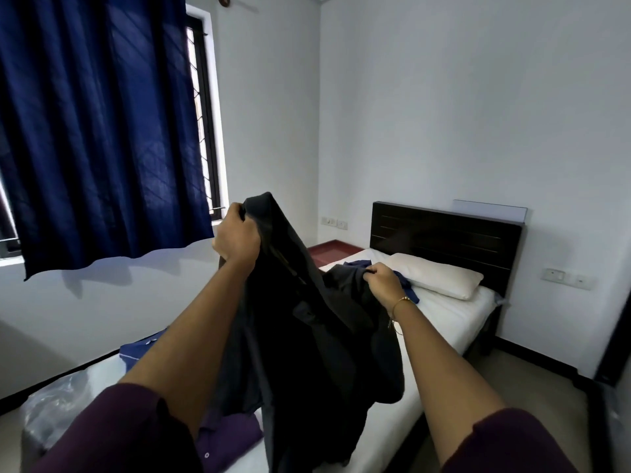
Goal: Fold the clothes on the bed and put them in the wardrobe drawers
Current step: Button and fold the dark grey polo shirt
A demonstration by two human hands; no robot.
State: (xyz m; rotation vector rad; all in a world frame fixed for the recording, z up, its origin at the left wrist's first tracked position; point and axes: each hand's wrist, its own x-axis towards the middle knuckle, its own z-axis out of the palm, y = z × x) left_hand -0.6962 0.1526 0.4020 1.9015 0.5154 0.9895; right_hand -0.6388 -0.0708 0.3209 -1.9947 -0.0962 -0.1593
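A dark grey garment (307,336) hangs in the air over the bed (454,322), held up by both hands. My left hand (237,238) grips its top edge, raised high. My right hand (384,283) pinches another part of it, lower and to the right. A blue garment (408,290) lies on the white sheet behind my right hand, near the pillow (440,278). A purple folded shirt (225,442) rests on the bed's near end, and a blue shirt (136,351) lies at the left side. No wardrobe is in view.
A dark wooden headboard (444,240) stands against the far wall. A blue curtain (99,131) covers the window at left. A clear plastic bag (51,404) sits at the bed's near left corner. Floor shows to the right of the bed.
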